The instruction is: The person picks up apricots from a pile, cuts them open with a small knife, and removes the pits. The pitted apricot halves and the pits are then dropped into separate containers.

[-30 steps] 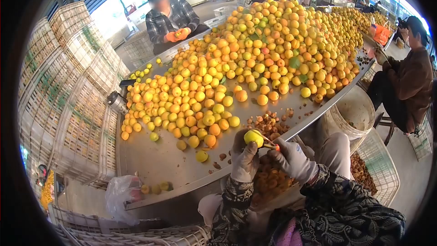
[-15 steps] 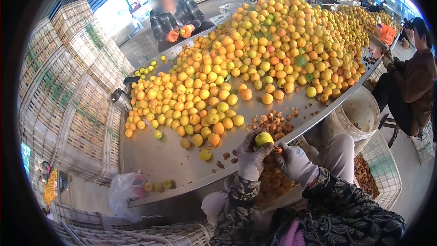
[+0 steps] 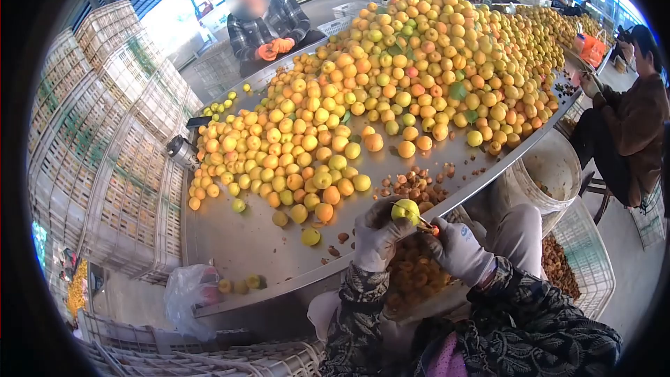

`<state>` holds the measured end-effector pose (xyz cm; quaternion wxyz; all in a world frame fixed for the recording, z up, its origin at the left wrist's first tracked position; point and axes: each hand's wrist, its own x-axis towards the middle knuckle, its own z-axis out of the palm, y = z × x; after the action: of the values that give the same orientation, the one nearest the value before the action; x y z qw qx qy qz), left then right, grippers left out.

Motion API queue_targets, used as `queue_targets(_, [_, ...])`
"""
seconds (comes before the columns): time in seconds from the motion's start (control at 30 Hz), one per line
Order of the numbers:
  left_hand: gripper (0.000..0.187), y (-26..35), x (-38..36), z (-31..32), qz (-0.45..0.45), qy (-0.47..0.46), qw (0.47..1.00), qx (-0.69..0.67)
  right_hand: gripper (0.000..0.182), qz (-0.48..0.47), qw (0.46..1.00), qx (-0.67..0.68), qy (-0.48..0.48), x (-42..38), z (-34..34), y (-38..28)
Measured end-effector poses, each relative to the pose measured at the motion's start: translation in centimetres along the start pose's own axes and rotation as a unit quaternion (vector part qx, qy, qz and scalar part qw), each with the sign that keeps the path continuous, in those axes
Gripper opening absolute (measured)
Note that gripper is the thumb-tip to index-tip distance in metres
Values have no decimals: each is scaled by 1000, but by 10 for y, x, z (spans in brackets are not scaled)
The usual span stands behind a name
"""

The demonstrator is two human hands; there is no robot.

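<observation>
A yellow-green apricot (image 3: 405,211) is gripped in the fingers of my gloved left hand (image 3: 377,236), just over the table's near edge. My gloved right hand (image 3: 460,246) is closed on a small thin tool (image 3: 431,229) with an orange-red handle. The tool's narrow tip reaches to the right side of the fruit. Below both hands, a container partly hidden by my arms holds many orange-brown apricot pieces (image 3: 412,269). Close beyond my hands, a heap of brownish pits and scraps (image 3: 417,187) lies on the metal table (image 3: 241,244).
A large mound of apricots (image 3: 419,63) covers much of the table. Stacked plastic crates (image 3: 105,160) stand left. A white bucket (image 3: 551,167) and a crate (image 3: 590,258) of brown pieces are at right. Across the table sits a co-worker (image 3: 265,28) in orange gloves; another person (image 3: 628,126) sits right.
My right hand has drawn slightly away from the apricot, showing more of the tool between them. The co-worker opposite has brought their gloved hands together; the fruit there no longer shows.
</observation>
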<state>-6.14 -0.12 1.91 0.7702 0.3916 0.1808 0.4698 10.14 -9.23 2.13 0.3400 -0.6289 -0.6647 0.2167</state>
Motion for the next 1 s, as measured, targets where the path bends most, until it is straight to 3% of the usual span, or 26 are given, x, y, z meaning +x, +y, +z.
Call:
queue_targets(0.07, [43,3,3,-8,-31,13,999,24,36,40,999,-4,-22,-3,2,4])
queue_targets(0.13, [46,4,6,-15,-9,4,968,252,38,21,999,-16,-31,-6,4,14])
queue_targets(0.23, [48,3,5,-12,23,-11,941,339,43,55,994,35,-90,-12,3,28])
queue_targets(0.27, [48,3,3,-8,21,-13,940,341,43,57,994,38,-88,-14,6,31])
queue_targets(0.33, [46,4,-5,6,30,-26,988,150,47,-29,977,203,-55,-16,8,34])
queue_targets(0.37, [46,-2,-5,7,31,-30,987,154,47,-31,977,205,-50,-16,6,32])
queue_targets(0.43, [42,-18,-4,8,-21,4,1000,23,48,39,986,156,-42,-17,0,25])
queue_targets(0.7, [44,-21,1,-5,-71,6,996,56,38,24,997,42,-54,-17,-8,28])
queue_targets(0.77, [43,-3,2,0,-96,-19,979,180,35,32,997,27,-66,-16,-5,38])
queue_targets(0.9, [37,-6,3,-8,-91,-52,969,224,30,80,985,26,-151,-14,-22,27])
queue_targets(0.97, [36,-6,5,-7,4,-72,867,493,29,119,973,-7,-198,-10,-31,25])
queue_targets(1.0, [36,-5,6,-4,1,-73,867,493,29,97,976,-31,-194,-9,-32,29])
